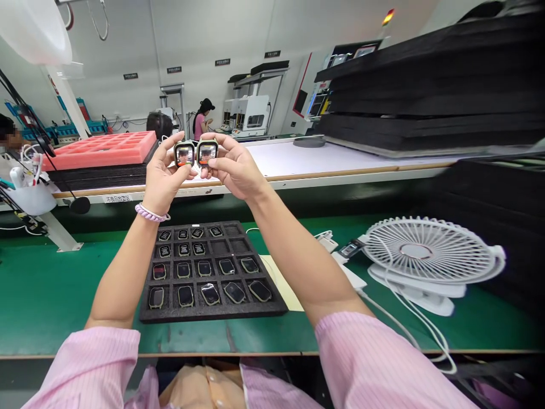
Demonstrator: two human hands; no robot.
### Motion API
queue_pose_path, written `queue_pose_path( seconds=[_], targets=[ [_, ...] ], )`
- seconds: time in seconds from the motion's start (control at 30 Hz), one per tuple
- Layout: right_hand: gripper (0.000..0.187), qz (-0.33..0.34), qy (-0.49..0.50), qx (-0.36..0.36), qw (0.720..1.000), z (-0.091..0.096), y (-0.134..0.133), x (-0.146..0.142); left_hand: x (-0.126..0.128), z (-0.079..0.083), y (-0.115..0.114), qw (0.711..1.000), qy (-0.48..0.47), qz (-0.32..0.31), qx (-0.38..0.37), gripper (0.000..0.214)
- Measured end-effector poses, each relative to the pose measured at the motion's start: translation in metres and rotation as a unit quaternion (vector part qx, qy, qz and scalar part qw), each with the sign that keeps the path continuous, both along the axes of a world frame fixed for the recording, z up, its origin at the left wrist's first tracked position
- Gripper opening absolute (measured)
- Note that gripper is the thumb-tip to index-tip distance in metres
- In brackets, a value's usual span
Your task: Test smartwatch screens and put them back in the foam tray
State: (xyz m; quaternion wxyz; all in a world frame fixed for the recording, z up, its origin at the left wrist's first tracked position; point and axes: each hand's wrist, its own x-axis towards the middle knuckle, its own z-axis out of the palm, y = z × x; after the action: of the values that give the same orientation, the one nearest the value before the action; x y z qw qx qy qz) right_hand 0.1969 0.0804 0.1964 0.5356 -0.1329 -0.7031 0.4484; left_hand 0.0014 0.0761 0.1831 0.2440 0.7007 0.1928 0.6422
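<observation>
Both my hands are raised in front of me, each pinching a small square watch body with a glossy screen. My left hand (164, 173) holds one watch body (184, 154); my right hand (234, 165) holds a second watch body (207, 151) right beside it, the two nearly touching. Below them on the green mat lies a black foam tray (145, 307) with rows of pockets. Several pockets hold more watch bodies; a few at the far right are bare.
A white desk fan (430, 255) with its cable lies face-up at right. Black foam sheets (426, 96) are stacked at back right, a pink foam tray (102, 149) at back left. A white lamp arm (34, 187) stands left. Another person sits far behind.
</observation>
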Motion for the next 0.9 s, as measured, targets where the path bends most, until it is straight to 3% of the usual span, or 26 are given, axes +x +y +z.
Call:
queue_pose_path(
  seconds=[0.27,0.5,0.67,0.9],
  targets=[
    [0.062,0.023,0.003,-0.001,1.000,0.000,-0.008,0.000,-0.002,-0.001,-0.003,1.000,-0.002,0.003,0.003,0.067],
    [0.060,0.016,0.005,0.002,1.000,-0.017,-0.015,-0.002,-0.002,-0.018,-0.010,1.000,-0.003,-0.005,0.011,0.068],
    [0.063,0.054,0.003,0.010,0.998,-0.031,-0.011,-0.001,-0.007,-0.032,-0.011,0.999,0.017,-0.004,0.038,0.068],
    [0.057,0.056,0.024,-0.028,0.998,-0.039,-0.012,-0.003,-0.006,-0.040,-0.020,0.999,0.029,0.009,0.018,0.066]
  ],
)
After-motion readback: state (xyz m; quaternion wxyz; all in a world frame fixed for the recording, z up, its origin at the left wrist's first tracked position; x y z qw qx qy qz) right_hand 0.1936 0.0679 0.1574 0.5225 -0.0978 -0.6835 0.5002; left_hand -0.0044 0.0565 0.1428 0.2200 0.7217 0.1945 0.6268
